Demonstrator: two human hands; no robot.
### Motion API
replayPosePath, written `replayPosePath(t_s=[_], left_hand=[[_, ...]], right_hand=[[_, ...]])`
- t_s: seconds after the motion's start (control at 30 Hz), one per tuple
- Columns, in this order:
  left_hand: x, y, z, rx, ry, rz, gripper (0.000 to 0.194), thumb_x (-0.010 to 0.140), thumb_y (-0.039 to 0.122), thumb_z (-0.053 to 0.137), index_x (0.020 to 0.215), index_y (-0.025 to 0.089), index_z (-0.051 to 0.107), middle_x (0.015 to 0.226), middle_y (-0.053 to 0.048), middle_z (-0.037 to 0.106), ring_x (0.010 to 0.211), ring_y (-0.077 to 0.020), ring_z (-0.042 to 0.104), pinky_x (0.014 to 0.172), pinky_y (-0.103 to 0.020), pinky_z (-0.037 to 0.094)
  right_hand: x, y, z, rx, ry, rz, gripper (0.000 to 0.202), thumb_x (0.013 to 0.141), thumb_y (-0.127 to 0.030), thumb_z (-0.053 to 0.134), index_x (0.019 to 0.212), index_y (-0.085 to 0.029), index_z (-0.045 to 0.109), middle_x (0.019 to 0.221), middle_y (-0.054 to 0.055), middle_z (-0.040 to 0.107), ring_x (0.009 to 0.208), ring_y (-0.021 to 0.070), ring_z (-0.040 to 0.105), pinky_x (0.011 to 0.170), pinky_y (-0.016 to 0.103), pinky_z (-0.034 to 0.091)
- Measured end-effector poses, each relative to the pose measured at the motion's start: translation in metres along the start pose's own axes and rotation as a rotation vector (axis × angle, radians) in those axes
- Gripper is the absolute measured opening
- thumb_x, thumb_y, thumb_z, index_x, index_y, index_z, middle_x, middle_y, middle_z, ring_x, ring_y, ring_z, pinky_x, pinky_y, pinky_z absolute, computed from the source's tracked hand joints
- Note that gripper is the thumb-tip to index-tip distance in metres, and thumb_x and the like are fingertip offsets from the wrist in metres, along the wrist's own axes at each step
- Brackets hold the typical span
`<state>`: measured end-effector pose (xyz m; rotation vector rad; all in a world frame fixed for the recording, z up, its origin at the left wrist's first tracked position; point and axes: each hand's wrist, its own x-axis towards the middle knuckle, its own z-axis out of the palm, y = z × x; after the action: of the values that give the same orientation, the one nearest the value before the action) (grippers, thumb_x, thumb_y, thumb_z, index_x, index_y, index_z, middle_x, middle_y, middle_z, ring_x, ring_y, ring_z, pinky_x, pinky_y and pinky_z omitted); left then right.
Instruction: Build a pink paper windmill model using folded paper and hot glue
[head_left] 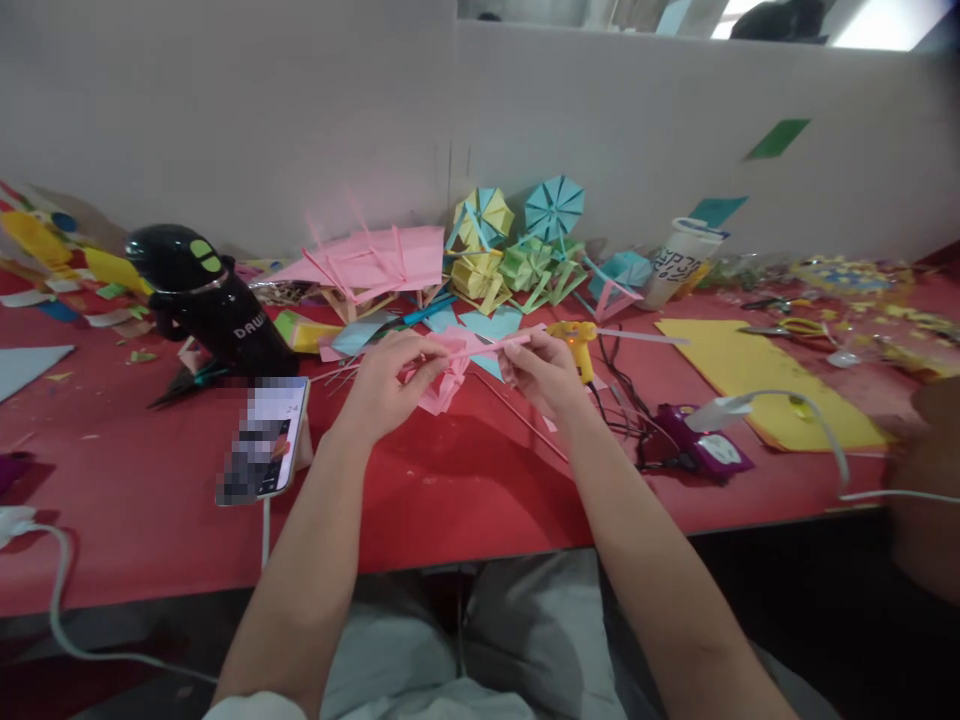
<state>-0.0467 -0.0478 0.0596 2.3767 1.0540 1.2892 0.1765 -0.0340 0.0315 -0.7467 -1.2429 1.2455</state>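
Note:
Both hands are raised over the middle of the red table (480, 475). My left hand (394, 380) is closed on a pink paper piece (447, 388), whose folded part hangs beneath the fingers. My right hand (541, 372) pinches the right part of a thin pink paper strip (480, 350) that spans the gap between the hands. Just beyond my right hand lies a yellow glue gun (577, 345). A long thin pink stick (525, 418) rests on the table below the hands.
A phone (274, 440) and a black bottle (214, 305) stand at the left. Folded paper wheels (553, 208) line the back wall, beside a cup (679, 265). To the right are yellow sheets (772, 385), scissors (787, 329) and a purple power strip (705, 447) with cables.

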Motion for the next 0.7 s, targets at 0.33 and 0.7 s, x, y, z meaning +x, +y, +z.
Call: replayPosePath(t_s=[0.33, 0.7], left_hand=[[-0.004, -0.01, 0.015, 0.157, 0.126, -0.33, 0.054, 0.073, 0.047, 0.078, 0.116, 0.02, 0.06, 0.108, -0.008, 0.062, 0.095, -0.0218, 0.06, 0.082, -0.036, 0.05], [-0.002, -0.018, 0.016, 0.147, 0.129, -0.386, 0.032, 0.081, 0.047, 0.067, 0.094, 0.018, 0.066, 0.093, -0.005, 0.067, 0.086, -0.0197, 0.059, 0.081, -0.034, 0.047]], right_hand=[[-0.002, -0.004, -0.061, -0.093, 0.126, 0.138, 0.018, 0.068, -0.031, 0.074, 0.073, -0.021, 0.06, 0.057, -0.002, 0.061, 0.047, 0.0107, 0.053, 0.045, 0.024, 0.042], [-0.002, 0.009, -0.06, -0.137, 0.21, 0.102, 0.02, 0.071, -0.036, 0.072, 0.069, -0.022, 0.058, 0.058, -0.001, 0.059, 0.049, 0.0129, 0.055, 0.048, 0.027, 0.043]])
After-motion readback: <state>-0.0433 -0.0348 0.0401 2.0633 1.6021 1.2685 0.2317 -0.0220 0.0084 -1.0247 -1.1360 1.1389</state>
